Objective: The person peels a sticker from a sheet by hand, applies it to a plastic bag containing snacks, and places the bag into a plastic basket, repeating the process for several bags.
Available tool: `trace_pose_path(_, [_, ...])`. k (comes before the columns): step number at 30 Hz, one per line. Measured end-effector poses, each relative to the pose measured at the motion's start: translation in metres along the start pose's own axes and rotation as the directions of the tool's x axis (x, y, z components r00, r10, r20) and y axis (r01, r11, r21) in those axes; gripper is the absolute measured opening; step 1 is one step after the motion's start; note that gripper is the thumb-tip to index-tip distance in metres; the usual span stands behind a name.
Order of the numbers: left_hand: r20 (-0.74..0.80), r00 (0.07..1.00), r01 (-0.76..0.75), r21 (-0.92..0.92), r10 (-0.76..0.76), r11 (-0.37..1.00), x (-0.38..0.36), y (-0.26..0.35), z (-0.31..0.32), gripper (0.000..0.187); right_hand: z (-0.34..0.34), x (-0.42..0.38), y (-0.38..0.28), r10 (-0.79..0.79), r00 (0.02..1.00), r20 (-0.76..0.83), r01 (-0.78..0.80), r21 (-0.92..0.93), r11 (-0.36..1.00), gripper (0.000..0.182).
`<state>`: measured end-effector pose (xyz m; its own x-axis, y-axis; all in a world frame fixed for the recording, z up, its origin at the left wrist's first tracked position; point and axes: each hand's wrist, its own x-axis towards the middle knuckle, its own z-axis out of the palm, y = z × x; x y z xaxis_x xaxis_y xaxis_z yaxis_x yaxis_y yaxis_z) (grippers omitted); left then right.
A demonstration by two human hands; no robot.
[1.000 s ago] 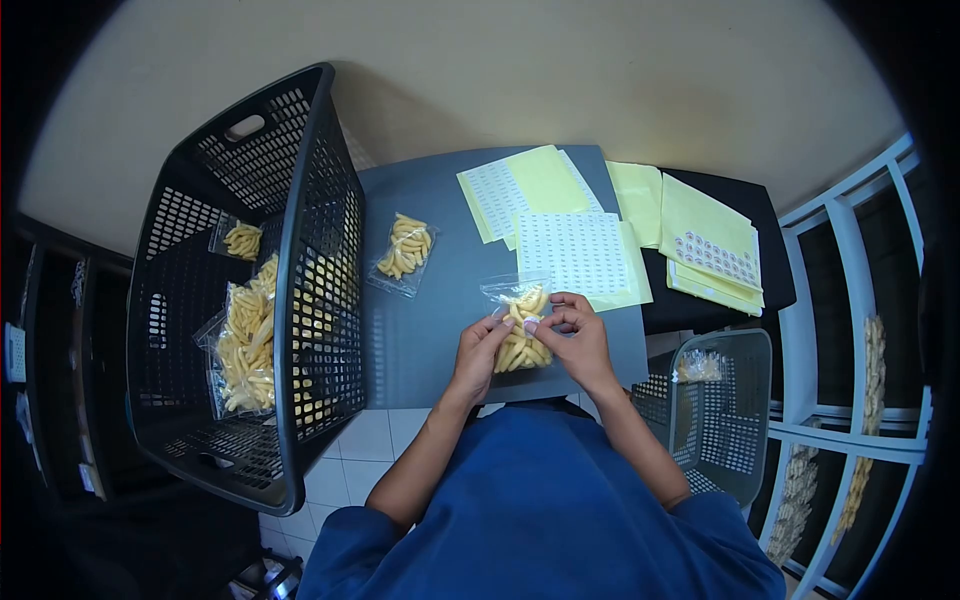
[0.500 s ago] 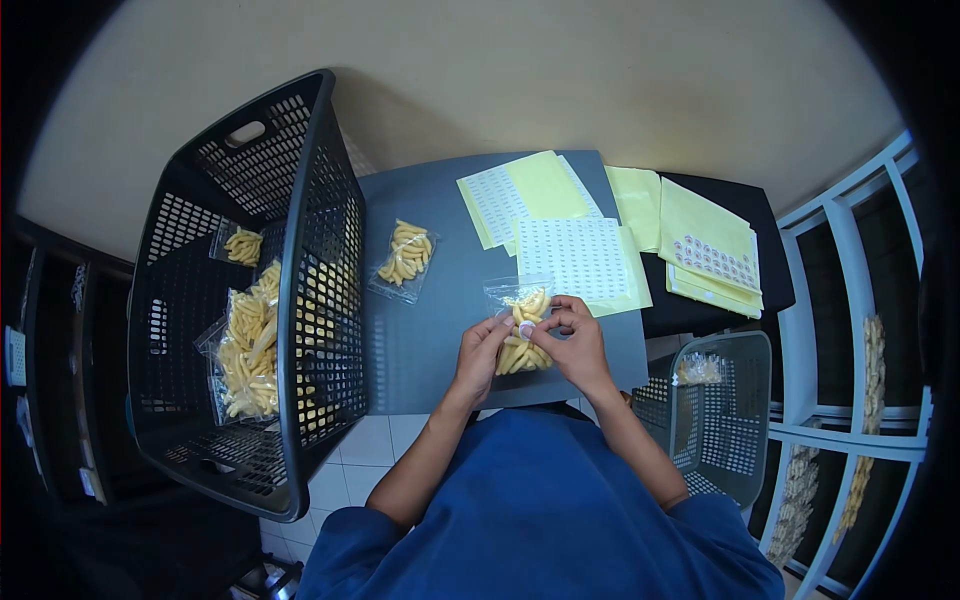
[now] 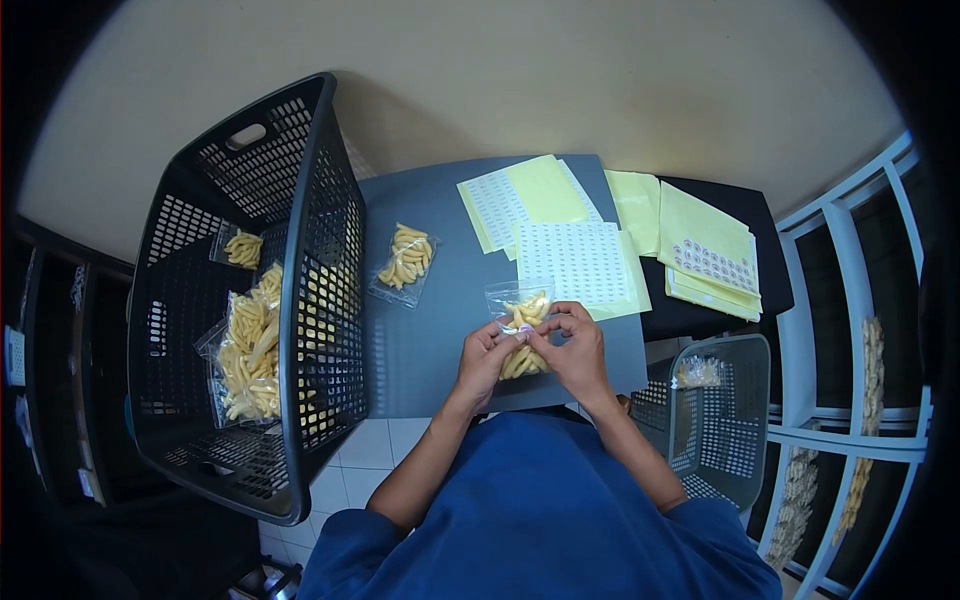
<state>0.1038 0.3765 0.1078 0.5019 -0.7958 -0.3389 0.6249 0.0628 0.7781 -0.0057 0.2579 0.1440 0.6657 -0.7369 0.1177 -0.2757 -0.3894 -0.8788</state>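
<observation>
A clear plastic bag of pale yellow finger-shaped snacks (image 3: 526,360) is held upright over the near edge of the grey table. My left hand (image 3: 484,362) is closed on the bag's left side, its thumb laid over the front. On the opposite side, my right hand (image 3: 576,350) is closed at the bag, fingers curled near its edge. Both thumb tips meet on a small round white sticker (image 3: 525,331) at the bag's front, partly covering it. A second snack bag (image 3: 405,262) lies flat on the table to the left.
Sticker sheets (image 3: 570,262) with yellow backing lie behind my hands; more yellow sheets (image 3: 705,240) rest on a black surface at right. A large dark crate (image 3: 310,170) holding snack bags (image 3: 250,350) stands left. A smaller basket (image 3: 720,430), with a bag inside, sits lower right.
My left thumb has moved right onto the round sticker, meeting my right thumb there. The sticker is now more covered. The other bags and the sheets have stayed in place.
</observation>
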Motion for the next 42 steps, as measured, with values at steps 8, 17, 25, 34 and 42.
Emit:
trace_pose_path(8, [0.011,1.0,0.004,0.115,-0.005,0.993,0.0,-0.003,-0.002,0.039,0.0,0.004,0.014,0.133,0.99,0.056,-0.141,0.162,0.977,0.023])
trace_pose_path(17, [-0.061,0.998,0.015,0.061,-0.011,0.998,0.0,-0.006,0.0,0.036,0.001,0.004,0.022,0.136,0.986,0.095,-0.155,0.237,0.959,0.019])
trace_pose_path(25, [-0.073,0.997,-0.025,-0.125,0.016,0.992,-0.001,-0.014,-0.002,0.033,-0.006,0.0,0.021,0.068,0.97,0.234,-0.14,0.311,0.94,0.026])
trace_pose_path(34, [0.016,1.0,0.0,0.138,-0.002,0.99,-0.011,0.001,0.002,0.036,0.006,0.001,0.037,0.142,0.977,0.162,-0.202,0.458,0.866,0.059])
trace_pose_path(42, [0.011,1.0,0.022,0.056,-0.023,0.998,-0.013,-0.001,0.003,0.045,0.0,0.007,0.033,0.112,0.958,0.263,-0.231,0.479,0.847,0.058])
